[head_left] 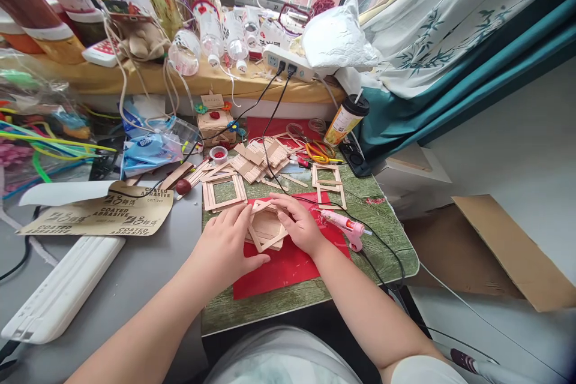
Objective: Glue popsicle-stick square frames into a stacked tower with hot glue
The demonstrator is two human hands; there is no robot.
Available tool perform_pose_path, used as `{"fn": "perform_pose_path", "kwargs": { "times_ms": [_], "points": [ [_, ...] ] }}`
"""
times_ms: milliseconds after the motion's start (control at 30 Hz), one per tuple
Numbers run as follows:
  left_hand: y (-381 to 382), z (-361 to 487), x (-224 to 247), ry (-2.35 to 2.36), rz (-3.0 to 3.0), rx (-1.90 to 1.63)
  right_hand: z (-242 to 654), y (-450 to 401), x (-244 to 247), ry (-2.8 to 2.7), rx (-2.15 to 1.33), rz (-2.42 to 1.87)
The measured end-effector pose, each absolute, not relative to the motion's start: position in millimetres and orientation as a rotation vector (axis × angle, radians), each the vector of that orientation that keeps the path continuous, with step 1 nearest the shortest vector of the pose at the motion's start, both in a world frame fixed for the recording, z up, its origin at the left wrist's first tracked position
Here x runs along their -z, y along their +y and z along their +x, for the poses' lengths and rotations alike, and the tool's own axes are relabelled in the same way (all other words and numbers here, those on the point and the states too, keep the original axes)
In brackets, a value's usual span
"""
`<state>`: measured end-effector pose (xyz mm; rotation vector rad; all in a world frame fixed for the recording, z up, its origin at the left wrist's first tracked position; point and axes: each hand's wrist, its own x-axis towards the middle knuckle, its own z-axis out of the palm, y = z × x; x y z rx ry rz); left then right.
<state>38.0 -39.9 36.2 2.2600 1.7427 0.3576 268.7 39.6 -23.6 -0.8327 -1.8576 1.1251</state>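
A small polygon-shaped frame of craft sticks (273,242) is between my two hands, over a red sheet (274,277) on the green table. My left hand (229,240) grips its left side, the thumb stretched below the near edge. On the right side, my right hand (302,227) has its fingers curved over the far edge and its thumb against the frame. More flat wood shows inside and under the frame. Just right of my right hand lies a pink glue gun (344,224).
Behind my hands is a heap of loose craft sticks (258,159), with square stick frames (207,195) either side. A lidded drink cup (346,120) stands at the back right. Black cords (272,111) cross the work area. Sandpaper (99,213) lies left.
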Motion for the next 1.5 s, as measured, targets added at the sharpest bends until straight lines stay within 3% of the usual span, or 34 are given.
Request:
{"fn": "perform_pose_path", "kwargs": {
  "times_ms": [1500],
  "points": [
    [-39,43,-34,1.77,2.223,-0.285,267,46,30,-1.872,-1.111,-0.916]
  ]
}}
